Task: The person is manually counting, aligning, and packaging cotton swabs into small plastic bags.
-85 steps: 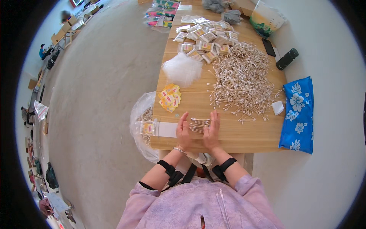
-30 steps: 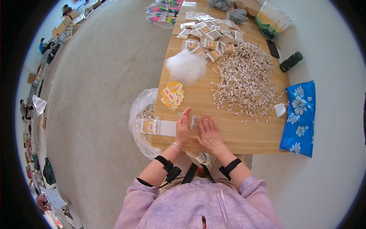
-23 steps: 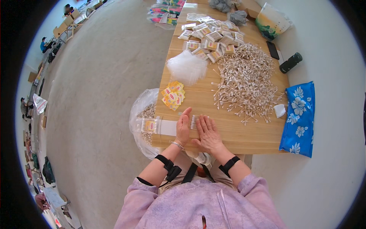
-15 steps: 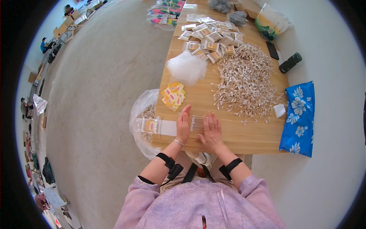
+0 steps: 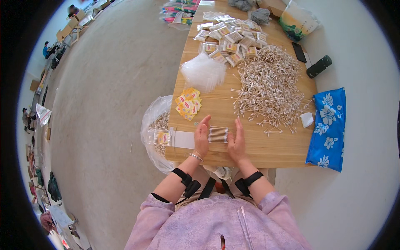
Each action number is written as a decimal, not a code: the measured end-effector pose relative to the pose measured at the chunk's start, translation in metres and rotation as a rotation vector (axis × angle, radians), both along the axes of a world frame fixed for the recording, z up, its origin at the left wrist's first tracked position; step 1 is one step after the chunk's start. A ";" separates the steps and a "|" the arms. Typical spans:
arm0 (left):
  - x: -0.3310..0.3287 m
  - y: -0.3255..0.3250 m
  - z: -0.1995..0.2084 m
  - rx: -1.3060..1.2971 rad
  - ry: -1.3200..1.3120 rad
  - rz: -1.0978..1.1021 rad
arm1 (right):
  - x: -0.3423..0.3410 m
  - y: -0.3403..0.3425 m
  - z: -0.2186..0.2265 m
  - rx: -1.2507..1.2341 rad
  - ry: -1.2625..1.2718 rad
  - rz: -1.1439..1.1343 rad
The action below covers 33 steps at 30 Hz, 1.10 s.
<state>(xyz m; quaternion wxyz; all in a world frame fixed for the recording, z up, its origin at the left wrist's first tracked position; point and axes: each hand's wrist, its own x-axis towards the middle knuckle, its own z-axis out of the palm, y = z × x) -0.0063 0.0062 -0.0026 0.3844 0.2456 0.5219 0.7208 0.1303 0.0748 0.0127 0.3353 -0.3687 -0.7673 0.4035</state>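
A neat row of cotton swabs lies on the table between my two hands. My left hand stands on edge at the row's left end, fingers stretched out. On the other end my right hand is upright too, palm facing in, its fingers straight. Both palms are at or very near the swab tips; I cannot tell whether they touch. A white strip runs left from beside my left hand. At its far end, a clear packet of swabs with a yellow card juts over the table's left edge.
A big heap of loose swabs covers the right side. Beyond lie filled packets, clear plastic bags and yellow cards. A blue flowered pouch, dark bottle and phone line the right edge.
My right hand has turned from lying palm-down over the swabs' right end to standing on edge beside it, uncovering the row. My left hand stays nearly in place.
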 end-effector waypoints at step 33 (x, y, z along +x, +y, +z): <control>0.004 -0.004 0.001 0.025 0.066 -0.040 | -0.008 -0.028 0.008 0.351 -0.817 0.338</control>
